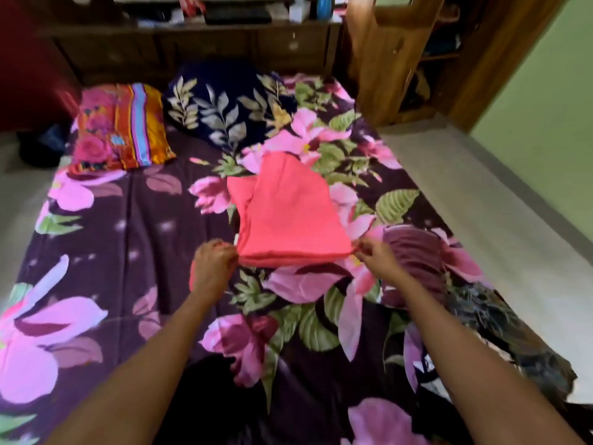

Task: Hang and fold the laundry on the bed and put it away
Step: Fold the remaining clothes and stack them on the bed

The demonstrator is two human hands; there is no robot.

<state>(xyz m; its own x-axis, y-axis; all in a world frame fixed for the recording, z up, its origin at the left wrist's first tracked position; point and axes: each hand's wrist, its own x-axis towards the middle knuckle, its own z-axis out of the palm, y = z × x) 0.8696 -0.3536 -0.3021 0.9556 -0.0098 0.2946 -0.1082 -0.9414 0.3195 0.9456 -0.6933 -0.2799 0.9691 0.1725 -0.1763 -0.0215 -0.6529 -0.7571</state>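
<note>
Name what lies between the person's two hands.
The pink cloth: its near edge runs from the left hand to the right hand, each gripping a corner; seen in the head view.

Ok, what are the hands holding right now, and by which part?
Both hold the coral-pink garment: the left hand grips its near left corner, the right hand pinches its near right corner.

Both hands are on the pink cloth point(290, 213) mid-bed point(134, 220): left hand point(213, 263) grips its near left corner, right hand point(373, 253) pinches the near right one. Striped pillow point(123, 126) and leafy navy pillow point(224, 104) sit by the head edge.
</note>
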